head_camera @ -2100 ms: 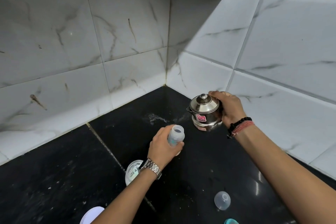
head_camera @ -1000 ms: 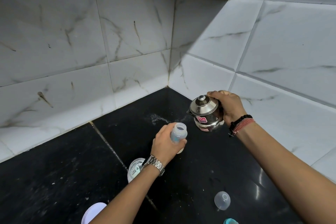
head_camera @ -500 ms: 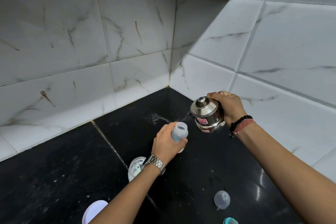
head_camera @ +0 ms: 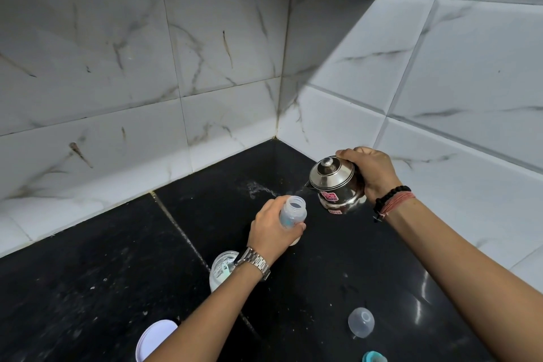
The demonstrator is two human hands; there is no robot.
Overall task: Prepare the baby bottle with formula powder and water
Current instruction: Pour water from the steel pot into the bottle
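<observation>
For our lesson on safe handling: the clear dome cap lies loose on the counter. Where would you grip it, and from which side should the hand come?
Pinch the clear dome cap across its rounded sides, coming straight down from above. It lies apart from everything else on the black counter, so both flanks look free, and its smooth wall probably suits a finger-and-thumb pinch. Both hands are busy now.

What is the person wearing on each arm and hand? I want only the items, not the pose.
Both forearms are bare, with no sleeves in view. The left wrist carries a silver metal watch with a link band. The right wrist carries a black bead bracelet and beside it a reddish thread band. No rings or gloves are visible.
</observation>
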